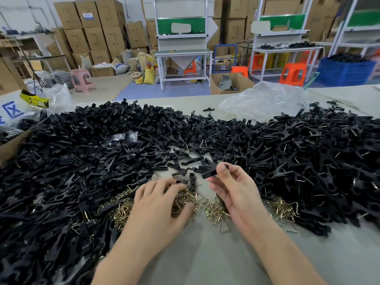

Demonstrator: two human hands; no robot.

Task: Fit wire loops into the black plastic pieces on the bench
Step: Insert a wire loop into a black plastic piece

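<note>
Head view. Landmark is the wire loop heap (213, 209): brass-coloured triangular loops lying loose on the bench (205, 256).

Left hand (158, 206) sits palm down on the left part of the heap. Its fingers (174, 187) are bent down into the loops and the thumb is splayed toward the heap's middle. The tips are blurred, so I cannot tell if a loop is pinched.

Right hand (234, 192) is raised just above the heap's far right side, palm turned left. Thumb and forefinger pinch one black plastic piece (209, 173), held roughly level and clear of the bench. The other fingers are loosely curled behind it.

Left of the heap and behind it is the left pile of black pieces (72, 171), big, running out to the frame's left edge. Right of the heap is the right pile of black pieces (308, 161), many with silver wire showing.

A small patch of loops (284, 208) lies right of the heap, against the right pile. A few single black pieces lie just behind the heap, near the left fingertips.

Far behind the heap and to the right is a clear plastic bag (265, 99), crumpled on the bench. Far left of the heap is a cardboard box (10, 149) at the left pile's edge.

Beyond the bench, behind the heap, are a white workbench (183, 52), stacked cartons (92, 27), an orange stool (293, 74) and a blue crate (345, 70).
</note>
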